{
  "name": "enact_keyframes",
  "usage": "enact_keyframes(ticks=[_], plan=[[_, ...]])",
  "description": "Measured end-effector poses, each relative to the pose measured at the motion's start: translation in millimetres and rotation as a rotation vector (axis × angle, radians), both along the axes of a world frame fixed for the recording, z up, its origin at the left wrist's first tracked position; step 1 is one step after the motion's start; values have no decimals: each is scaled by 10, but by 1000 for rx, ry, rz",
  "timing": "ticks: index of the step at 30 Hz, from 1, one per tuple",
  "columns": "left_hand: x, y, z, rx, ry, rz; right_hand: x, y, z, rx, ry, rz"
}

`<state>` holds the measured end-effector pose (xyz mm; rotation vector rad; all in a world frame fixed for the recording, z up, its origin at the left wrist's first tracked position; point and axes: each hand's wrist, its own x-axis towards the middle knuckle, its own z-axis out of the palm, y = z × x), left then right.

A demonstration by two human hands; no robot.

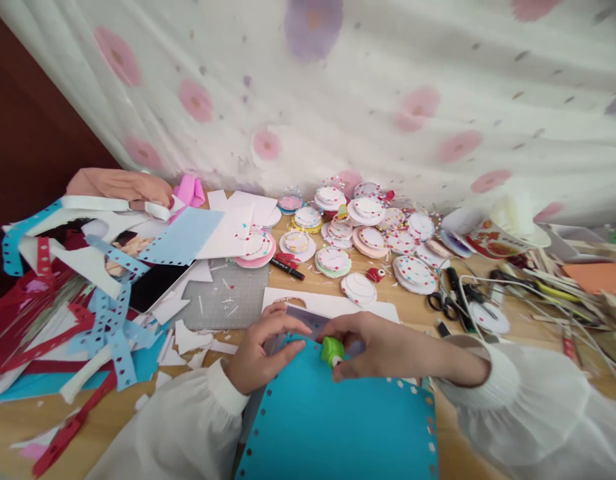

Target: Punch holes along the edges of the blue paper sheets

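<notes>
Right hand [371,345]: fingers closed on a small green tool [332,350], which sits at the far edge of a bright blue sheet [343,427]. The sheet lies in front of the person, small shaped holes showing along its left, right and far edges. Left hand [265,350]: at the sheet's far left corner, fingers curved, thumb over the blue surface; cannot tell whether they pinch the paper. White sleeves on both arms. Counter [451,447] is wood-toned. Beyond the hands lies a white board [378,311]; left of it, a grey cutting mat [248,287] strewn with paper scraps, and a black marker [287,269] near its far right corner. Layered paper discs [333,260] with coloured dots are grouped near the patterned curtain [338,100]. Far left: a heap of offcuts, including punched light-blue strips [122,347] and red strips [73,427], beside a dark-screened device [155,288] partly covered by paper. Right side: black-handled scissors [441,303], a white cable [463,293], a tilted printed bowl [503,237] and an orange sheet [595,277].
</notes>
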<state>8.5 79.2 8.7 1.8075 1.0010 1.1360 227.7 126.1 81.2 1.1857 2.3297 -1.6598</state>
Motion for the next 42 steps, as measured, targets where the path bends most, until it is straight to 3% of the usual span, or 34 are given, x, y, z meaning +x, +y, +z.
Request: enact_keyframes(ticks=[6, 14, 23, 42], plan=[[61, -109, -11, -9, 10, 96, -27, 0, -2, -51, -21, 44], [107, -178, 4, -2, 4, 168, -21, -36, -118, -144, 73, -18], [119, -160, 56, 8, 25, 169, 7, -36, -277, -285, 151, -55], [128, -142, 51, 37, 26, 168, 4, -11, -218, -130, 40, 2]])
